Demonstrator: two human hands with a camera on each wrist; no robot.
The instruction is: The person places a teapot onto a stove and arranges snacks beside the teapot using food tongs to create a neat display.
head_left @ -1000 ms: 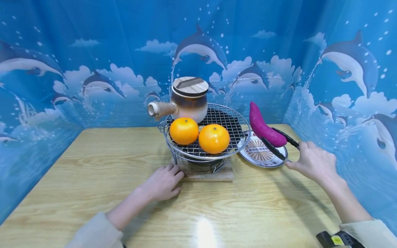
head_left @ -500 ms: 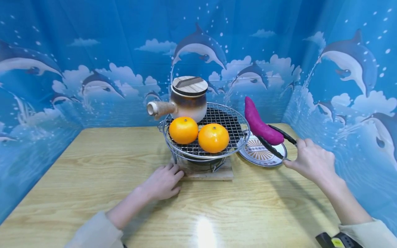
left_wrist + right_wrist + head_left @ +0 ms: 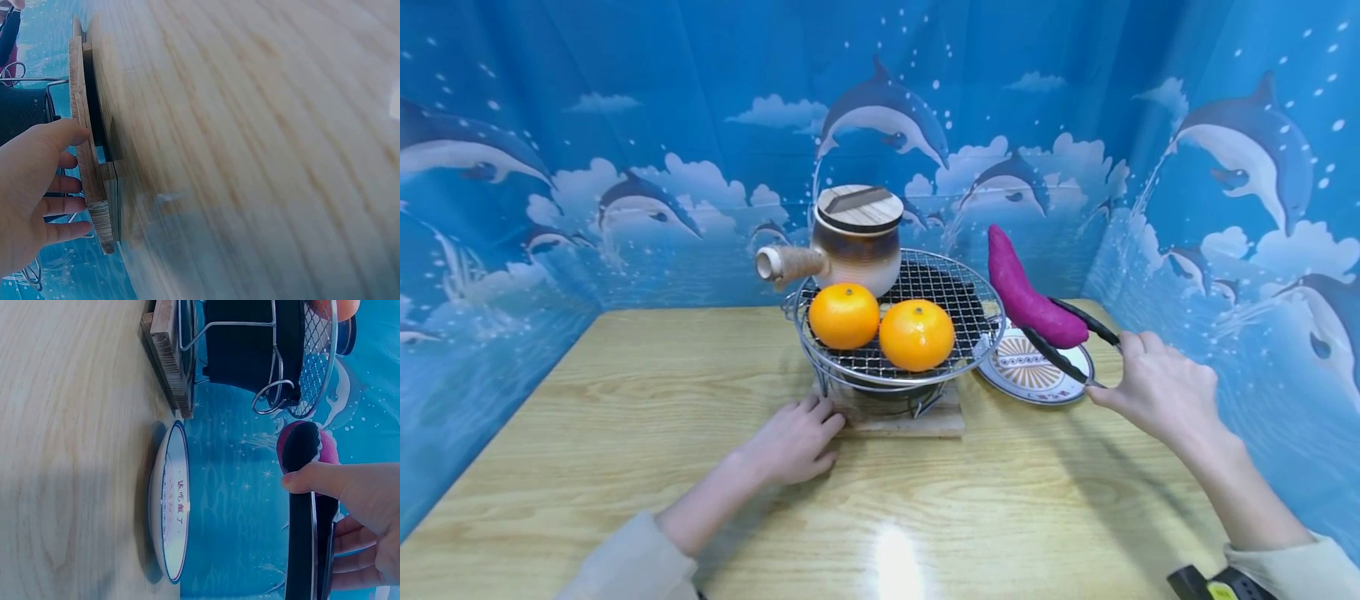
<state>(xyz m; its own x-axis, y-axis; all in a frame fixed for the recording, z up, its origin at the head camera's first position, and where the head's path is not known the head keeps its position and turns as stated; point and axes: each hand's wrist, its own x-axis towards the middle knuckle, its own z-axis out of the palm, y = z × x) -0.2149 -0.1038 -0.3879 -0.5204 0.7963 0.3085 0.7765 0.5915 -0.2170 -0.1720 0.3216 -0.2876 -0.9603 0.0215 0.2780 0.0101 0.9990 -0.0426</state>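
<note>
My right hand (image 3: 1165,387) grips black tongs (image 3: 1056,358), whose arms pinch a purple sweet potato (image 3: 1030,304) near its lower end. The sweet potato is raised and tilted, its far tip pointing up and left, between the round wire grill (image 3: 966,367) and the plate (image 3: 1056,387). In the right wrist view the thumb lies along one arm of the tongs (image 3: 303,544). My left hand (image 3: 793,442) rests at the left front corner of the wooden board (image 3: 910,427) under the stove. Its fairly straight fingers and thumb touch the board (image 3: 84,119) in the left wrist view.
Two oranges (image 3: 917,335) sit on the front of the grill. Behind them stands a clay pot (image 3: 857,258) with a wooden lid, its wrapped side handle (image 3: 793,263) sticking out left. A dark stove body (image 3: 240,344) is below the mesh. A dolphin-print curtain (image 3: 700,100) surrounds the table.
The sweet potato in the tongs has shifted slightly left and up, towards the grill. My left hand, the oranges and the pot have kept their places.
</note>
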